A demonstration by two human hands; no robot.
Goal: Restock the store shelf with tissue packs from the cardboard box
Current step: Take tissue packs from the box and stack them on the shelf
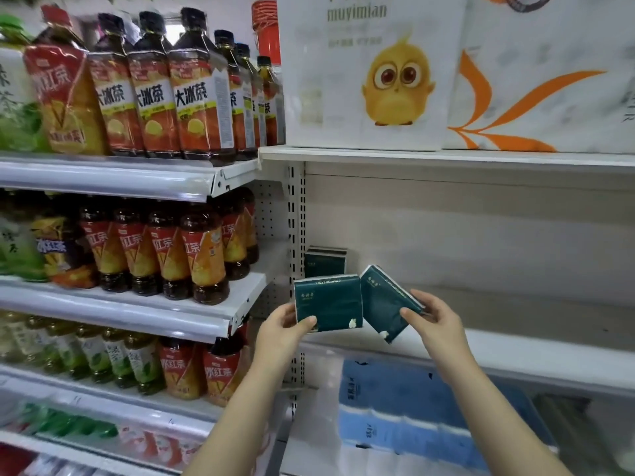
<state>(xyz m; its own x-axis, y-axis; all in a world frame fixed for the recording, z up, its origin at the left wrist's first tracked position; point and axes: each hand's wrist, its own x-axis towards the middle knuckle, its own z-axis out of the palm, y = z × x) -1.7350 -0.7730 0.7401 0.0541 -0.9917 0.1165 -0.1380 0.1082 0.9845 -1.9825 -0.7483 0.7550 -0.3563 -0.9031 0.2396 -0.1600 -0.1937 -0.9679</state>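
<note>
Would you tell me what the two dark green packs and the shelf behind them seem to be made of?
The left pack and right pack: likely soft plastic film, dark green with a faint sheen; white folded ends show. The shelf: probably painted metal, matte cream, judging by the slotted upright beside it.

L hand [280, 329] grips upright tissue pack [330, 304], R hand [438, 321] grips tilted pack [385, 300], by shelf [515, 352] front.
</note>
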